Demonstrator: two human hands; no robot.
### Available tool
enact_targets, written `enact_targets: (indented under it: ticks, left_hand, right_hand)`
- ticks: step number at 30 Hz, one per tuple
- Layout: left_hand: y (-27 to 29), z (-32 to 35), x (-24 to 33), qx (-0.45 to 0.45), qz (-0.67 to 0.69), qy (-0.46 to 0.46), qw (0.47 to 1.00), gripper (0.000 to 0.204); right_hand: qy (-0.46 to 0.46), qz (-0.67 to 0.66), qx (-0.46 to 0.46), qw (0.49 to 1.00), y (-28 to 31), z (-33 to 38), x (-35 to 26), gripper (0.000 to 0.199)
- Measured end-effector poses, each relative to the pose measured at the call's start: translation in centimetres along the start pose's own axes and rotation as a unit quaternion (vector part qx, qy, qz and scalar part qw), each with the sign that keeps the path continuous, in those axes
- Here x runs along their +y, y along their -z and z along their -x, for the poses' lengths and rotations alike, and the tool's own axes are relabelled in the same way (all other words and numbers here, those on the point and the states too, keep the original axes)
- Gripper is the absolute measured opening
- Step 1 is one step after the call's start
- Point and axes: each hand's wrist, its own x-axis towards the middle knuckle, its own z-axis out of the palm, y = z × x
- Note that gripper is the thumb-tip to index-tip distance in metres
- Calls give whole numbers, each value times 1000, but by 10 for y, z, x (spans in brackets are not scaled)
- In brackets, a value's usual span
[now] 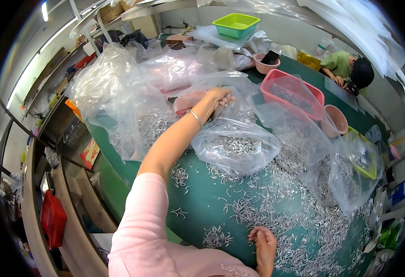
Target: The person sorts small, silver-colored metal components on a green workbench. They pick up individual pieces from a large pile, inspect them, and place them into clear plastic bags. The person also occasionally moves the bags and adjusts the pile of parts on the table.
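Hundreds of small metal clips (276,203) cover green table (202,194); left hand (221,96) grips clear bag (235,143), right hand (263,242) fingers curled, pinching clips. Best lift bag gently w/ mouth up.

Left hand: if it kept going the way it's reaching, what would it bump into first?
Probably the clear plastic bag of small silvery metal pieces under the left hand; beyond lies the pink plastic basket. Depth is unclear.

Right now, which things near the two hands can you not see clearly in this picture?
- Left hand, head view: its fingertips are hidden in the clear plastic bags, so any grip cannot be told.
- Right hand: fingers curl over the small metal pieces; whether it holds one is too small to tell.
- The pieces' exact shape: too small.
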Motion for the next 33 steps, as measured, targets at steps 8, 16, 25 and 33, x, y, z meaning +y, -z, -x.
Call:
enact_targets:
  ticks: [8, 16, 25, 33]
  left_hand:
    - [-19, -26, -15, 49, 155, -52, 985, 17]
    - [-28, 86, -5, 148, 72, -140, 976, 33]
    - [-12, 324, -139, -91, -377, -257, 885, 26]
    - [-38, 360, -249, -79, -400, -322, 854, 34]
  right_hand:
    - [5, 4, 6, 1000, 1, 2, 0, 17]
    - [27, 93, 29, 995, -12, 10, -6, 16]
    - [145, 412, 34, 899, -25, 29, -11, 22]
    - [272, 540, -11, 796, -47, 29, 32, 31]
